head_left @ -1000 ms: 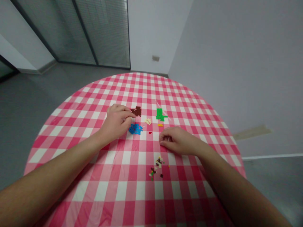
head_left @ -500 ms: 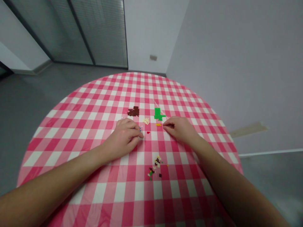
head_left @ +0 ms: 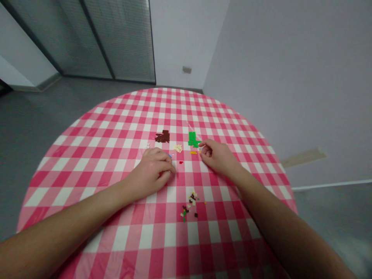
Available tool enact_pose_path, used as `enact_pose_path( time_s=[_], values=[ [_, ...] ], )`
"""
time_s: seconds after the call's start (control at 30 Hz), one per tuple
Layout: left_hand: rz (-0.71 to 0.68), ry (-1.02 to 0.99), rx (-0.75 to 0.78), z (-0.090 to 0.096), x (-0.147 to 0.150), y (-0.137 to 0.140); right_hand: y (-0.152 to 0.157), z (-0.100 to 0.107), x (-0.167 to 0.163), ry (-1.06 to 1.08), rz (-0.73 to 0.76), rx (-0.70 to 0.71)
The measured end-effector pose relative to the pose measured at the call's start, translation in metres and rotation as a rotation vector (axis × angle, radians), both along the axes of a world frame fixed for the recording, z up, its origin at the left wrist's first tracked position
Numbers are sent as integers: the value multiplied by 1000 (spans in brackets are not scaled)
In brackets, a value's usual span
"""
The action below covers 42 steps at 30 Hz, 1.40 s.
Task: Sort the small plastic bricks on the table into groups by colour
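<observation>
My right hand (head_left: 217,155) is just right of the sorted small building bricks, thumb and index finger apart, with nothing visible between them. A small row of yellow bricks (head_left: 193,152) lies left of its fingertips, and a patch of green bricks (head_left: 192,139) sits just beyond. My left hand (head_left: 157,166) rests loosely on the cloth with bent, slightly parted fingers. It partly covers a few blue bricks (head_left: 170,155); the space under its palm is hidden. Between the hands lie red bricks (head_left: 181,162) and a cream pile (head_left: 178,148).
A dark brown brick group (head_left: 162,136) lies beyond my left hand, with white bits (head_left: 148,145) nearer to it. Closer to me is a mixed scatter of bricks (head_left: 192,199). Everything lies on a round table with a red-and-white checked cloth (head_left: 122,236); a wall (head_left: 290,77) stands at right.
My right thumb and index finger have spread from a pinch, and the index finger has lifted towards the green bricks. My left hand stays nearly in place. The view has shifted slightly.
</observation>
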<state>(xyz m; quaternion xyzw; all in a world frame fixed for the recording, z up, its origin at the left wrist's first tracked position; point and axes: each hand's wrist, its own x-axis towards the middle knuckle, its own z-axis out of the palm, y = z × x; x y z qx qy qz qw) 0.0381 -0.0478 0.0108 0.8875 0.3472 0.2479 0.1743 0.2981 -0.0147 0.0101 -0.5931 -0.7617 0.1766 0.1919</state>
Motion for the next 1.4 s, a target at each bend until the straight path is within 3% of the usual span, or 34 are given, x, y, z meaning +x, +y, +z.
enact_pose_path(
  time_s=[0.1, 0.33, 0.8, 0.97, 1.4],
  values=[
    [3, 5, -1, 0, 1, 0, 1, 2, 0, -31, -8, 5],
    [3, 13, -16, 2, 1, -1, 5, 6, 5, -195, 130, 8],
    [-2, -7, -27, 2, 2, -1, 6, 5, 1, -273, 195, 39],
    [8, -6, -19, 1, 2, -2, 6, 6, 2, -234, 119, 55],
    [-4, -12, -32, 3, 2, -1, 6, 4, 1, -365, 207, 62]
  ],
)
